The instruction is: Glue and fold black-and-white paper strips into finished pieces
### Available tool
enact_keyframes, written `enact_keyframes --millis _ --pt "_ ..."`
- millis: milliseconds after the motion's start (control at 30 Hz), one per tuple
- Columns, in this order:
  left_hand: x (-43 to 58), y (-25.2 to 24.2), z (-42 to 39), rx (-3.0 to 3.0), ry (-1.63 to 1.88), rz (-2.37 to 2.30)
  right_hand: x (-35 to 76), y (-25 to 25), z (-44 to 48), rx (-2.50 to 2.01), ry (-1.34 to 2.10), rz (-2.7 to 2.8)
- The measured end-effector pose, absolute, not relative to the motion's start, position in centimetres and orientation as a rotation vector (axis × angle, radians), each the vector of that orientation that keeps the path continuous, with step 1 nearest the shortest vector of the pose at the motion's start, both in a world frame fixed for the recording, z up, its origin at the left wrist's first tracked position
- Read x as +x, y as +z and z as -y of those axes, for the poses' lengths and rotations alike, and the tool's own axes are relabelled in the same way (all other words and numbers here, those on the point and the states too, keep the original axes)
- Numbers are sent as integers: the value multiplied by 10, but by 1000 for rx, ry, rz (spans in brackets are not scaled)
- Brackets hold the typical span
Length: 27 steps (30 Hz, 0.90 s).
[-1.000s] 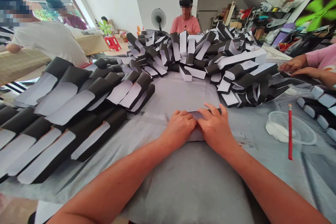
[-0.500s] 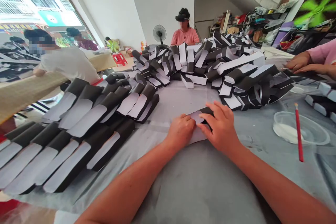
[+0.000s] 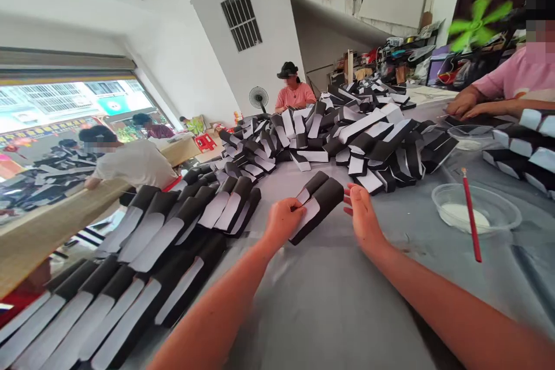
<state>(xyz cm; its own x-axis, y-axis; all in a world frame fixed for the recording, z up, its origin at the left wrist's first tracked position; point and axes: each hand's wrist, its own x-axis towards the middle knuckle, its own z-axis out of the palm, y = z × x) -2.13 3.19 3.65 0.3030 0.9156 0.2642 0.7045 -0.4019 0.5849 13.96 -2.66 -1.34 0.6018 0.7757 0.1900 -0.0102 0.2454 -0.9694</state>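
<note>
My left hand [image 3: 284, 221] pinches a pair of long black-and-white paper boxes [image 3: 323, 202] by their left side. The two lie side by side, slanted, with black upper ends and pale lower faces. The thumb and palm hide part of the farther one. Just to their right, my right hand [image 3: 363, 214] is open, fingers extended and palm turned toward them. Whether its fingertips touch the black end is hard to tell; a small gap seems to show. Neat rows of similar paper boxes [image 3: 130, 300] lie to the left of my left arm.
A big loose heap of paper boxes [image 3: 368, 133] covers the far side of the grey-covered table [image 3: 338, 312]. On the right, a red-handled brush [image 3: 472, 219] rests across a clear plastic bowl [image 3: 511, 217] of white paste. Co-workers sit opposite and at the right; more boxes are stacked there.
The paper boxes have come up into clearer view in my left hand. My right hand has moved off them to the right and opened. The camera view has tilted upward and turned slightly.
</note>
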Motion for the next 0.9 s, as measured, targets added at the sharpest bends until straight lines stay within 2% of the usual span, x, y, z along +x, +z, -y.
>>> enact_keyframes --millis 100,233,400,900 --pt "-5 37 -39 1907 899 -1405 137 -21 24 -1195 710 763" --pt "25 25 -46 1349 942 -1104 137 -27 27 -1181 509 991" --pt "57 6 -45 1015 871 -692 136 -32 31 -1222 344 1131" --pt "53 -12 -46 1068 677 -574 136 -36 29 -1306 511 1006"
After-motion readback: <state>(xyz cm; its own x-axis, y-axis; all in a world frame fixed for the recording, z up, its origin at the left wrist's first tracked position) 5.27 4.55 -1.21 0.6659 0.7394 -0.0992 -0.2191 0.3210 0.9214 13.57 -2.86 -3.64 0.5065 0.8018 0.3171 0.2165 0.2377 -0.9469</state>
